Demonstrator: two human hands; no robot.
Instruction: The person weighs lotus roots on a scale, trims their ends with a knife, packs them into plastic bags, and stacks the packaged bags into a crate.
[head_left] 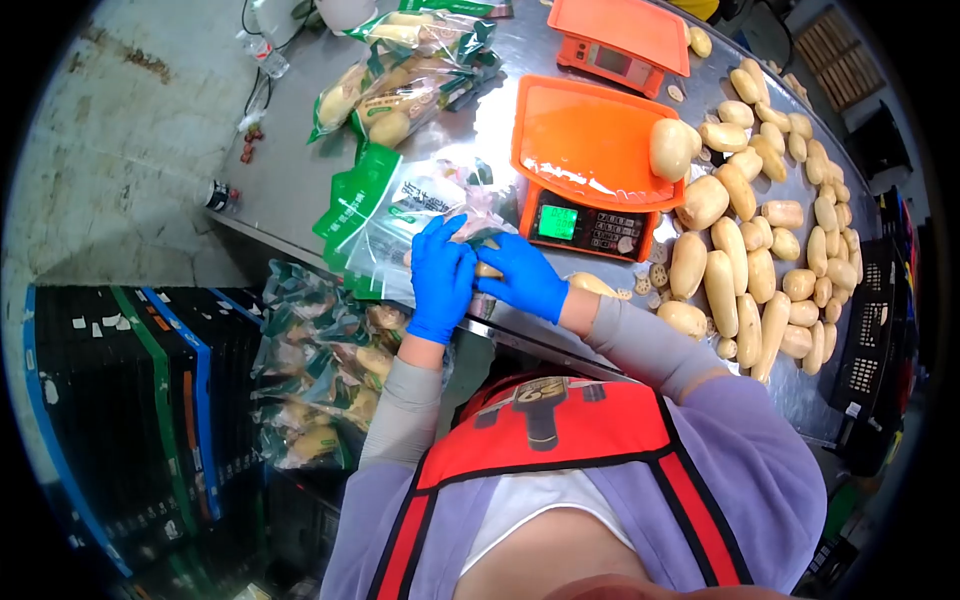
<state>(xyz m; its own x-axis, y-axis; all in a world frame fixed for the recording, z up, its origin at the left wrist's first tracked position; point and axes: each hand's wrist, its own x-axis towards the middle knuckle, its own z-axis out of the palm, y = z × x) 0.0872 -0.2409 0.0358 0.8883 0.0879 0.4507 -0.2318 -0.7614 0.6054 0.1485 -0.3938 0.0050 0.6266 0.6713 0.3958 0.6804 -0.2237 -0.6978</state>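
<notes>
Both of my hands wear blue gloves and meet at the table's near edge. My left hand is closed on a clear plastic bag with green printed ends, which lies on the metal table. Beside it, my right hand has its fingers curled round a lotus root piece at the bag's near side. Most of that piece is hidden by the gloves and the film. Just beyond my right hand stands an orange scale with a lit green display, and one thick lotus root rests on its pan's right side.
Many loose lotus roots cover the table's right side, with cut slices near the scale. A second orange scale stands behind. Filled bags lie at the back left; more filled bags sit below the edge beside stacked black crates.
</notes>
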